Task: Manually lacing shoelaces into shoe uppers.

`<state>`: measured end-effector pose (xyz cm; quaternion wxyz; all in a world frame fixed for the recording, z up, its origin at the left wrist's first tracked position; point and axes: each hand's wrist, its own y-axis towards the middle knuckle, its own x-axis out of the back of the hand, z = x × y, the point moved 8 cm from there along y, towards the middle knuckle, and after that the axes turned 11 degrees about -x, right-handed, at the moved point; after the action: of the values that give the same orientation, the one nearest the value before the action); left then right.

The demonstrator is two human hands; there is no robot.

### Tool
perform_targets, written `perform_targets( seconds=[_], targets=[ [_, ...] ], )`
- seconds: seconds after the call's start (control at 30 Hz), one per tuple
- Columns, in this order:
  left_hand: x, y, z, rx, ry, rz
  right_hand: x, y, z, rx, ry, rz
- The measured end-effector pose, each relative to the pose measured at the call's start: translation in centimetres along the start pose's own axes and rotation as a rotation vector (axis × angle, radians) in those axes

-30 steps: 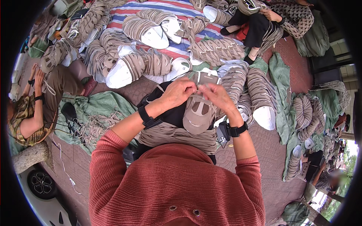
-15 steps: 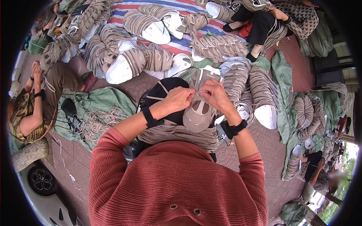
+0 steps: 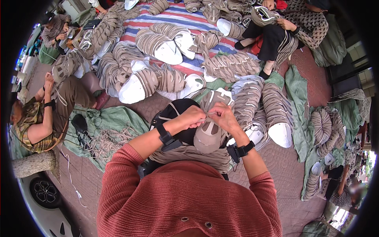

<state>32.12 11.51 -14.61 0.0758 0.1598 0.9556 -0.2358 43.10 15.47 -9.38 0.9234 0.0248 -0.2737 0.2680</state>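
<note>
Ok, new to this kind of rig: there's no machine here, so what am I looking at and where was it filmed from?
Right, only a person's bare hands. The picture comes from a wide camera on their head, looking down, so edges bend. The left hand and right hand appear to pinch a pale lace over a taupe shoe upper, though fingers hide the details. Below it, taupe strands lie across the lap. Ahead, stacked uppers rest on a striped sheet; to the left, loose laces lie on green cloth. A co-worker sits at far left.
</note>
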Motion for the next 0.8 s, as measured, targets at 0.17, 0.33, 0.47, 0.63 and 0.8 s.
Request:
perform_targets(
  seconds=[0.17,0.33,0.47,0.63,0.8],
  targets=[
    [0.1,-0.2,1.0,0.04,-0.023,-0.041,0.0,0.2,-0.4,-0.006,0.052,0.008],
    [-1.9,-0.6,-4.6,-0.381,1.263,-0.111,0.2,0.4,-0.5,-0.035,0.058,0.015],
    [1.5,-0.1,-0.3,0.072,0.134,0.001,0.1,0.3,0.0,0.0,0.137,0.035],
    [0.5,-0.6,-2.3,-0.087,0.353,-0.024,0.4,0.6,-0.6,-0.035,0.125,0.044],
    [-0.4,-2.2,-5.0,-0.61,1.002,-0.222,0.3,0.8,-0.6,-0.103,0.191,0.072]
  ],
)
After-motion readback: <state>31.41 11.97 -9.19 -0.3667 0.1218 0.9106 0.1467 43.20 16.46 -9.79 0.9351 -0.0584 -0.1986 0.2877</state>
